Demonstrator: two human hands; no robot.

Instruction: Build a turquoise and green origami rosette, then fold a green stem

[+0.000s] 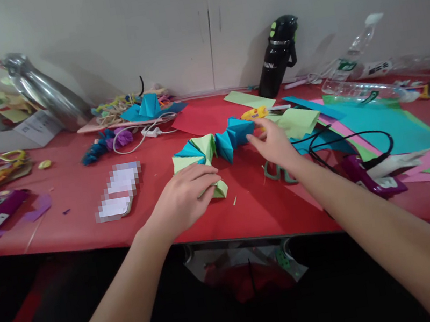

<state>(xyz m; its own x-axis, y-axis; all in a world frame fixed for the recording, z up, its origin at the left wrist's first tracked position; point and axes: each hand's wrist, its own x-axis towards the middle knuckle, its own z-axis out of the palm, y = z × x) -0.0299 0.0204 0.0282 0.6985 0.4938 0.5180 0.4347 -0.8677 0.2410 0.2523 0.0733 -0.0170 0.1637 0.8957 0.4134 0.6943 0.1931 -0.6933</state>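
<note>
A chain of folded paper [224, 147], accordion-like in blue and light green, curves across the red table top in front of me. My left hand [187, 193] is curled over its light green left end, which shows partly beneath and beyond the fingers. At the opposite end, my right hand [273, 143] holds the blue tip between thumb and fingers. A yellow glue gun [255, 113] lies just behind that hand. Green-handled scissors [278, 173] lie below it, partly covered by my wrist.
A phone [119, 189] lies left of my left hand. Coloured sheets [377, 127], a black cable and a purple device [368, 177] crowd the right. Behind stand a black bottle [278, 56] and a steel jug [44, 90]; a clear plastic bottle [365, 91] lies far right.
</note>
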